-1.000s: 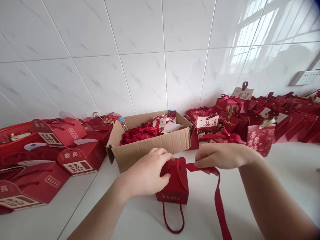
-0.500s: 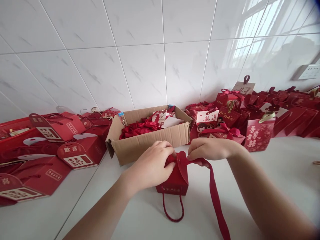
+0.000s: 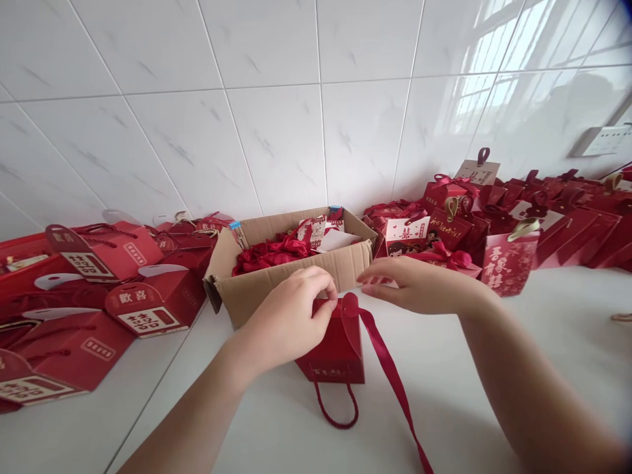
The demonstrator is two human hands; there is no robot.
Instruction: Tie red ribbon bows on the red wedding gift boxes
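Head camera: left hand pinches the top of the red gift box, apparently steadying it on the near-side white countertop, while the right hand, fingers loosely open, hovers right of the red ribbon trailing nearward.

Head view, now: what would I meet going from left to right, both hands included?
Red tray, box marked 歡喜, left hand, red gift box between the hands, right hand, bag with gold ribbon, white wall fitting.
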